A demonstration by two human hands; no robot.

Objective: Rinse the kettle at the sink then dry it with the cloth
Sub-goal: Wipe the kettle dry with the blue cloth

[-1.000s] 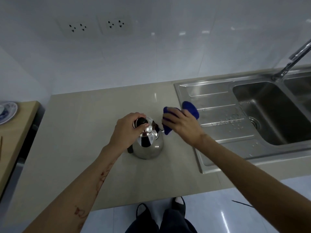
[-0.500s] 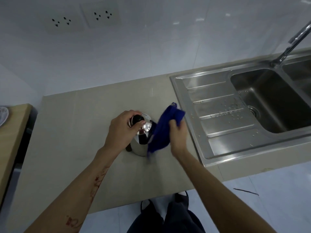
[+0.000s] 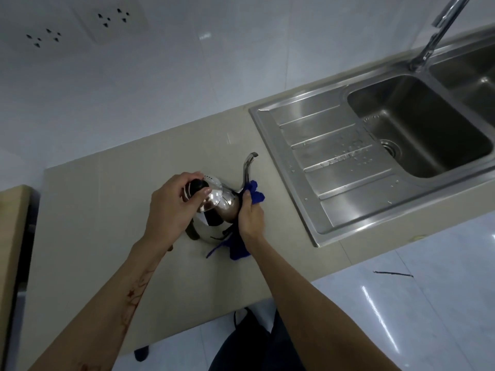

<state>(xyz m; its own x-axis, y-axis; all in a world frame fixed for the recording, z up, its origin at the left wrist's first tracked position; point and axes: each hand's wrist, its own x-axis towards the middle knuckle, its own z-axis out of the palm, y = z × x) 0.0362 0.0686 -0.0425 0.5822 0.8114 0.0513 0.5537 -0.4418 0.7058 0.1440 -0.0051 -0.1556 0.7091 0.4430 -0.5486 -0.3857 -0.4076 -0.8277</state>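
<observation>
A shiny steel kettle [image 3: 214, 215] with a thin curved spout stands on the beige counter [image 3: 107, 210], left of the sink [image 3: 417, 129]. My left hand [image 3: 171, 210] grips the black knob on the kettle's lid from above. My right hand [image 3: 250, 218] holds a blue cloth [image 3: 239, 246] against the kettle's right side, below the base of the spout. Part of the cloth sticks out above my fingers and part hangs onto the counter under my wrist.
The steel sink has a ribbed drainboard [image 3: 334, 162] with water drops and a tap [image 3: 434, 36] at the back right. Two wall sockets [image 3: 80, 25] sit on the tiled wall. A wooden surface [image 3: 10, 226] adjoins the counter on the left. My feet stand on the white floor below.
My right hand has brought the cloth down from beside the spout onto the kettle's right side. The spout now shows. My left hand stays on the lid knob.
</observation>
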